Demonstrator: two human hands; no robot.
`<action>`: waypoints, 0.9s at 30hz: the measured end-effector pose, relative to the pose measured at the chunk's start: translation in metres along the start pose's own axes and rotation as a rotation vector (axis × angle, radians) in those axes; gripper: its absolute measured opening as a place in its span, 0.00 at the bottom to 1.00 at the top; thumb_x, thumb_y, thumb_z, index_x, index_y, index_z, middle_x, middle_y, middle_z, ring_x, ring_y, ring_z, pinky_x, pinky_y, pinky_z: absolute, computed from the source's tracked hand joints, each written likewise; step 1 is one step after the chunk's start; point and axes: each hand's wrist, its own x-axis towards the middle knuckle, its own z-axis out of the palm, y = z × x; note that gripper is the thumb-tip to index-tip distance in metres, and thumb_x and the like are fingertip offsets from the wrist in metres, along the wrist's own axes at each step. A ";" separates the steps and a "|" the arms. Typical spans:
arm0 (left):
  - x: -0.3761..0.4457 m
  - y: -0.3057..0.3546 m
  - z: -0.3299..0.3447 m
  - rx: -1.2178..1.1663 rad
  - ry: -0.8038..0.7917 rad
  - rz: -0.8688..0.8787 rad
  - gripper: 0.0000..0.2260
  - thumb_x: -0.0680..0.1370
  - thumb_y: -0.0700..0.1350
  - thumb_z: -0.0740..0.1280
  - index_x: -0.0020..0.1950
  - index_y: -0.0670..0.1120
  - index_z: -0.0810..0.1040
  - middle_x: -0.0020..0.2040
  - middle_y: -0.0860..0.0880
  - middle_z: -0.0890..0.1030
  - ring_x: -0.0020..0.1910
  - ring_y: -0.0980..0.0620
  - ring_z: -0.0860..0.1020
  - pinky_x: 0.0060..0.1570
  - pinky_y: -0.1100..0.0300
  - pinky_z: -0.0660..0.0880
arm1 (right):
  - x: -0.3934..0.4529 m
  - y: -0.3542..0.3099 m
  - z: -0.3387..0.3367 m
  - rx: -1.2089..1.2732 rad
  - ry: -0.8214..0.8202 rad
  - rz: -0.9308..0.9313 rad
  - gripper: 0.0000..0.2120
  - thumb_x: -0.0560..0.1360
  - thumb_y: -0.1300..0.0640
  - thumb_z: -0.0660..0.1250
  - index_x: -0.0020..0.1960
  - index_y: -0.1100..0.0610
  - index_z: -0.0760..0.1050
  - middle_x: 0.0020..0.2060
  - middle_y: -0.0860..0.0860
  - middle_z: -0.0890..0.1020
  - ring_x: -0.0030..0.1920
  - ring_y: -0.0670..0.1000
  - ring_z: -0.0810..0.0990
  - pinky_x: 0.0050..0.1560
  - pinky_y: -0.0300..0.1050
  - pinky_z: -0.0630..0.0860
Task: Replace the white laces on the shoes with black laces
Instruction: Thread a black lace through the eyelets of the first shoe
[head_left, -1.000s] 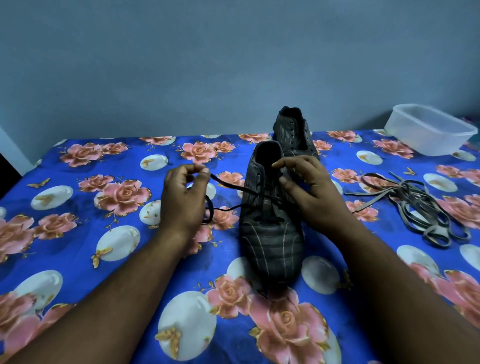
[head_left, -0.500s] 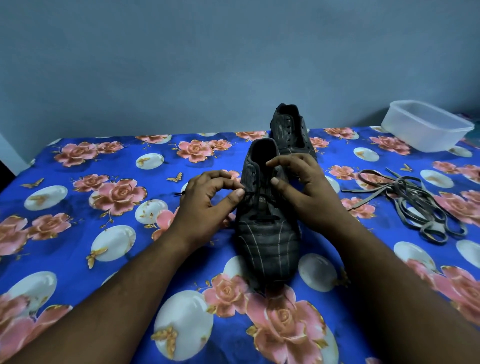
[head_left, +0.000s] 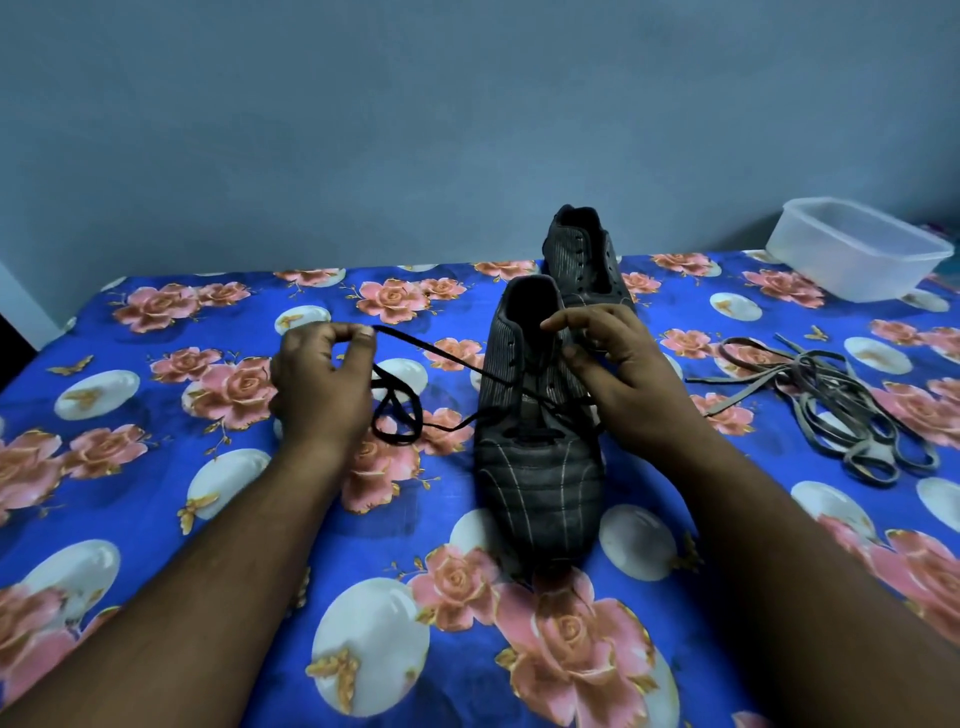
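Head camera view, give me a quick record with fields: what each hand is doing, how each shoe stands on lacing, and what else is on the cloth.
left hand: pinches the black lace, drawn out to the left
right hand: steadies the near shoe at its eyelets
near shoe: black lace through its lower eyelets
far shoe: no lace seen
old laces: loose pile, right
plastic tub: far right corner

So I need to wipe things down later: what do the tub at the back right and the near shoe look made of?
The tub looks like translucent frosted plastic: light passes through its walls. The near shoe looks like dark matte leather or synthetic, with stitched pale lines; which one, the picture leaves open.
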 end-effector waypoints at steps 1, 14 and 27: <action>0.000 -0.001 0.000 0.031 0.032 -0.002 0.08 0.81 0.50 0.67 0.54 0.48 0.82 0.64 0.44 0.77 0.68 0.42 0.71 0.68 0.43 0.68 | 0.000 0.000 0.000 0.000 -0.001 -0.001 0.15 0.81 0.60 0.66 0.59 0.40 0.78 0.56 0.50 0.77 0.62 0.56 0.74 0.66 0.60 0.70; -0.041 0.015 0.020 0.079 -0.425 0.426 0.04 0.73 0.64 0.64 0.43 0.67 0.74 0.60 0.63 0.73 0.66 0.61 0.65 0.59 0.59 0.55 | -0.001 -0.002 0.000 0.008 -0.020 0.011 0.17 0.79 0.59 0.69 0.59 0.38 0.77 0.57 0.49 0.75 0.62 0.56 0.73 0.67 0.59 0.70; -0.002 -0.006 0.007 0.185 0.056 -0.036 0.03 0.79 0.55 0.68 0.48 0.58 0.78 0.67 0.49 0.74 0.71 0.44 0.65 0.67 0.44 0.61 | 0.000 -0.003 -0.002 -0.002 -0.038 -0.020 0.19 0.78 0.61 0.70 0.58 0.37 0.76 0.58 0.50 0.76 0.63 0.56 0.73 0.67 0.58 0.70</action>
